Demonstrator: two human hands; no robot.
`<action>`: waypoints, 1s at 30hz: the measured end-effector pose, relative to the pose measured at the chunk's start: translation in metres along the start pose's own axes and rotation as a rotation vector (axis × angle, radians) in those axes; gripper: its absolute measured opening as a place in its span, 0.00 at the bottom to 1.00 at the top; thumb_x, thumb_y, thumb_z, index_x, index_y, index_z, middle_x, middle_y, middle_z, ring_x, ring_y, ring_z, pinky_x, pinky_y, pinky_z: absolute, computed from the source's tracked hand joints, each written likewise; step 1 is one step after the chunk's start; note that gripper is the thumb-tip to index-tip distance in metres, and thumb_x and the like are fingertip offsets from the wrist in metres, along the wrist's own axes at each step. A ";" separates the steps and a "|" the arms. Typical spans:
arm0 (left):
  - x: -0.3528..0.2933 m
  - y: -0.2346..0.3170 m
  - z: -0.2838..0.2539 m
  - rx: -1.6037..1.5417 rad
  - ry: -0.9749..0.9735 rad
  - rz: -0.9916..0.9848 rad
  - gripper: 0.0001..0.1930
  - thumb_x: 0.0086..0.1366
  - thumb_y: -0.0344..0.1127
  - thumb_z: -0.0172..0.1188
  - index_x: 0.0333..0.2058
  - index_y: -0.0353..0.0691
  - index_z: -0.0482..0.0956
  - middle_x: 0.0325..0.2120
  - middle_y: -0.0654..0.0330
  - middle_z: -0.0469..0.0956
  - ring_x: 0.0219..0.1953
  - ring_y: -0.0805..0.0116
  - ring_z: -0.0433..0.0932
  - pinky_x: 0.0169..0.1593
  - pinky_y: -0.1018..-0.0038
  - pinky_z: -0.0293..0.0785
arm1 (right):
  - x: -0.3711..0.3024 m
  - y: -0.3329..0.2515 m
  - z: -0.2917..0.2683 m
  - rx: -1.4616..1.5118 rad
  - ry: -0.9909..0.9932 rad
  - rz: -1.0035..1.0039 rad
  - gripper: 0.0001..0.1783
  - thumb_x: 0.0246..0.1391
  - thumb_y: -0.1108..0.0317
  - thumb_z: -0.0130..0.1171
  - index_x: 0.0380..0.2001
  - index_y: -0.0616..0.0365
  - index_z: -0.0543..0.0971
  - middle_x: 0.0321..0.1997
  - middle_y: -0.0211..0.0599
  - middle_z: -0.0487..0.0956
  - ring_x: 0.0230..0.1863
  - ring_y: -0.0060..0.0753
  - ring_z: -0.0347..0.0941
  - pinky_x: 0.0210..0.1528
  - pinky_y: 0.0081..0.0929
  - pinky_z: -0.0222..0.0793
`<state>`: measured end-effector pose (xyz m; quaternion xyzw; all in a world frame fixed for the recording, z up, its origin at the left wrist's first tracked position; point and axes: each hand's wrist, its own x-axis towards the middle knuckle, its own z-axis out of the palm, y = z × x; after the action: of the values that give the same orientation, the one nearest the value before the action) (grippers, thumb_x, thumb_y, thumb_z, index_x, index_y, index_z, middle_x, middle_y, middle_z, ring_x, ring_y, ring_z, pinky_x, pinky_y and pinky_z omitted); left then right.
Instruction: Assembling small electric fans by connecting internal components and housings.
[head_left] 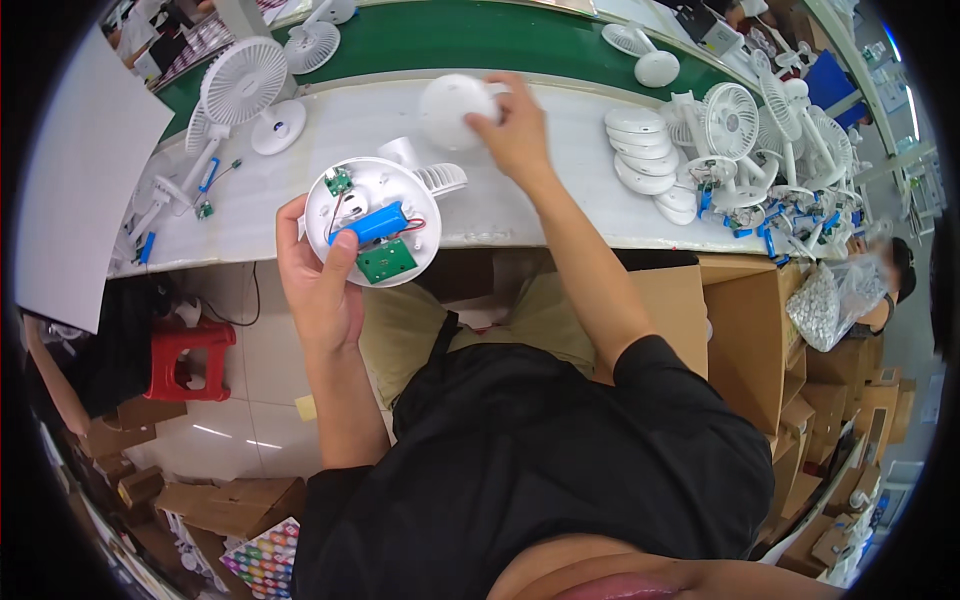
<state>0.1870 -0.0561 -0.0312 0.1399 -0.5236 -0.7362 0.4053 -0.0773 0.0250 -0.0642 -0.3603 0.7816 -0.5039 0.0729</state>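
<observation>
My left hand point(322, 290) grips the opened round white base point(388, 188) of a small desk fan, with the thumb lying over the inside edge. Within the base sit a blue cylindrical battery point(372, 222), a green circuit board point(388, 261) and a smaller green board point(338, 181), joined by thin wires. Part of the fan's white grille point(446, 178) shows behind the base. Farther up, over the white table, my right hand point(517, 138) holds a round white base cover point(455, 112) by its right edge. The cover is apart from the base.
Several white covers point(642, 150) are stacked on the table to the right, beside a crowd of white fans point(732, 120) with batteries hanging out. More fans point(243, 80) stand at the left. A green conveyor belt point(450, 45) runs behind. Cardboard boxes point(740, 340) and a red stool point(190, 360) are below.
</observation>
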 end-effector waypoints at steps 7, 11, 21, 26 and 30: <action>0.019 -0.029 0.059 -0.135 0.021 0.029 0.25 0.61 0.25 0.61 0.55 0.35 0.61 0.47 0.48 0.72 0.45 0.63 0.74 0.50 0.74 0.72 | -0.093 -0.023 -0.111 0.703 0.441 -0.185 0.24 0.50 0.79 0.61 0.52 0.59 0.70 0.43 0.46 0.79 0.39 0.33 0.76 0.43 0.23 0.74; 0.025 -0.045 0.086 0.000 0.040 0.029 0.25 0.62 0.25 0.61 0.55 0.34 0.61 0.49 0.47 0.71 0.46 0.62 0.74 0.51 0.73 0.71 | -0.127 -0.038 -0.122 0.772 0.303 -0.082 0.25 0.51 0.79 0.61 0.53 0.60 0.69 0.43 0.46 0.79 0.40 0.31 0.76 0.44 0.21 0.73; 0.009 -0.040 0.091 -0.261 -0.062 -0.091 0.25 0.66 0.31 0.56 0.58 0.33 0.60 0.51 0.47 0.69 0.49 0.62 0.72 0.55 0.71 0.68 | -0.109 -0.055 -0.068 0.806 0.108 -0.177 0.21 0.50 0.78 0.63 0.49 0.63 0.74 0.47 0.40 0.76 0.44 0.32 0.74 0.47 0.24 0.72; -0.004 -0.040 0.088 -0.226 -0.123 -0.118 0.26 0.66 0.32 0.55 0.60 0.32 0.59 0.52 0.47 0.69 0.50 0.60 0.71 0.55 0.71 0.68 | -0.098 -0.068 -0.055 0.713 0.057 -0.149 0.18 0.48 0.77 0.64 0.45 0.63 0.78 0.48 0.38 0.75 0.45 0.33 0.73 0.48 0.25 0.71; -0.008 -0.044 0.084 -0.115 -0.153 -0.107 0.27 0.65 0.33 0.54 0.61 0.32 0.58 0.52 0.47 0.69 0.51 0.59 0.71 0.54 0.70 0.69 | -0.100 -0.070 -0.050 0.572 0.039 -0.167 0.19 0.47 0.78 0.64 0.46 0.62 0.78 0.50 0.38 0.75 0.47 0.34 0.72 0.49 0.25 0.72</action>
<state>0.1192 0.0107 -0.0371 0.0873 -0.5020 -0.7940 0.3316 0.0057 0.1091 -0.0058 -0.3784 0.5767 -0.7149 0.1145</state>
